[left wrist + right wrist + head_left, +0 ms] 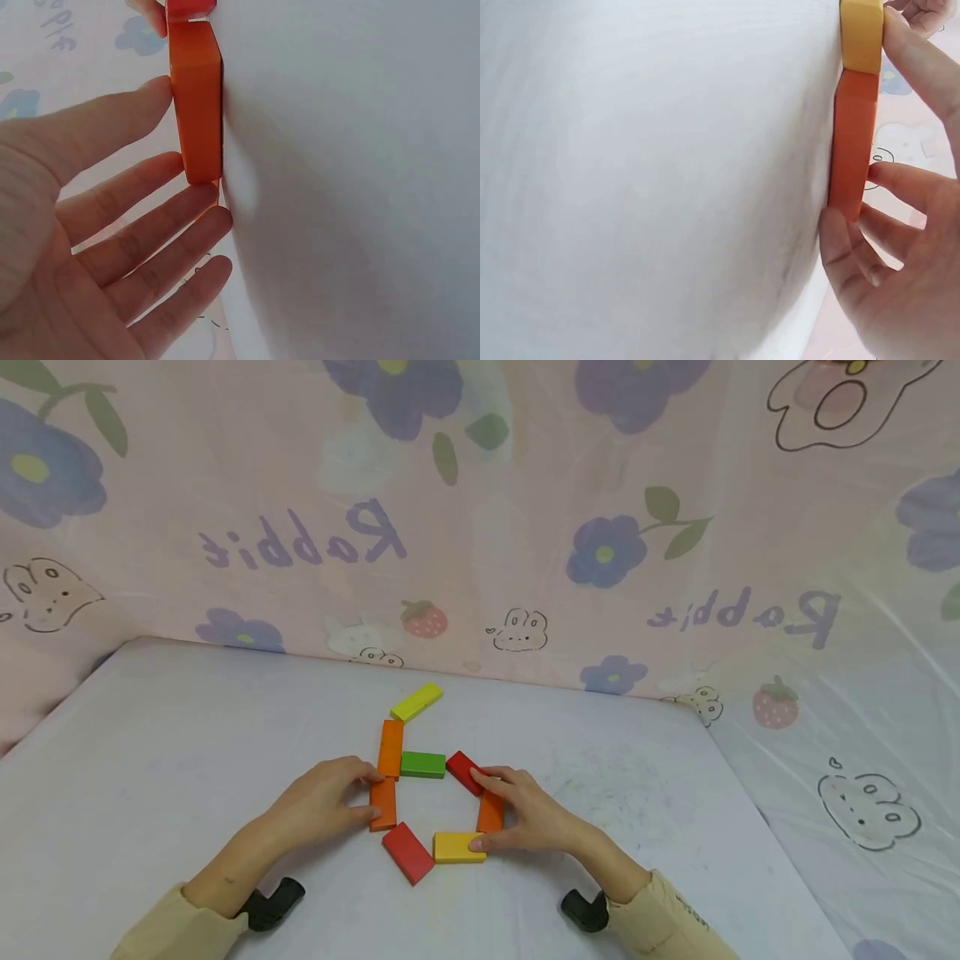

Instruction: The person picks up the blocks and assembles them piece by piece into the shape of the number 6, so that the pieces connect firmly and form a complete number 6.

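Flat wooden blocks lie end to end on the white table in a loop with a tail, like a figure 6. My left hand (321, 800) touches the left orange block (383, 805) with thumb and fingertips, its fingers fairly straight. My right hand (534, 814) spans the right orange block (490, 812). Its thumb rests on the yellow block (450, 848), and a fingertip touches the upper red block (462, 771). A lower red block (408, 853) lies slanted between the left orange and yellow ones. The right wrist view shows the orange block (853, 146) beside the fingers.
A green block (423, 765) closes the loop's top. An upper orange block (390, 748) and a slanted lime-yellow block (417, 702) form the tail. The white tabletop (187, 735) ends at a printed curtain (480, 527) behind. Black wrist mounts (273, 903) sit under both forearms.
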The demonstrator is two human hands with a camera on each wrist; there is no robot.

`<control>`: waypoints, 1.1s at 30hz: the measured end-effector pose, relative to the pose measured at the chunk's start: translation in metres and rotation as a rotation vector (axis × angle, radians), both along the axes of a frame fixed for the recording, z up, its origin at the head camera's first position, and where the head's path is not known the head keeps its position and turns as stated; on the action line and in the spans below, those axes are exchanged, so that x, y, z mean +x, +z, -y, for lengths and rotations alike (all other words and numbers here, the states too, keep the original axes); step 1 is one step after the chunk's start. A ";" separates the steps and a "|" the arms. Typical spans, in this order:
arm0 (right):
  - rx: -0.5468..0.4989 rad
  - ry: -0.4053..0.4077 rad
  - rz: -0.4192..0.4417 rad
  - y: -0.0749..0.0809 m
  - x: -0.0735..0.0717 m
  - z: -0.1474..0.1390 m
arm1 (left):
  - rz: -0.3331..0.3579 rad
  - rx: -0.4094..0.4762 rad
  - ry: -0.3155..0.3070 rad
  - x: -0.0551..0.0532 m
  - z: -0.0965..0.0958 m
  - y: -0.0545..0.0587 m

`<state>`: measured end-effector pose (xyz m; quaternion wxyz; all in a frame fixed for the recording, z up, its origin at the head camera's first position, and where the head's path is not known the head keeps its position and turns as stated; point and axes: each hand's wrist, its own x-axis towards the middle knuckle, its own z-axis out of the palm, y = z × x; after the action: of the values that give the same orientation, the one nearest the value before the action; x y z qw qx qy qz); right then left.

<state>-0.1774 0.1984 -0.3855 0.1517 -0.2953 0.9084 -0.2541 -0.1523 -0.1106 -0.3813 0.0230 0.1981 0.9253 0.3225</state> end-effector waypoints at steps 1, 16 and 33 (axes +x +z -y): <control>-0.001 0.002 -0.002 0.000 0.000 0.000 | 0.002 -0.001 0.005 0.000 0.000 0.000; 0.001 -0.003 -0.006 -0.001 0.001 -0.001 | -0.035 -0.035 0.045 0.005 -0.002 0.001; 0.003 -0.009 -0.004 0.000 0.001 0.000 | -0.146 -0.094 -0.078 0.023 -0.026 0.004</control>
<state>-0.1767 0.1987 -0.3855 0.1494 -0.2914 0.9104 -0.2527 -0.1291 -0.0847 -0.3773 -0.0226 0.2554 0.9303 0.2624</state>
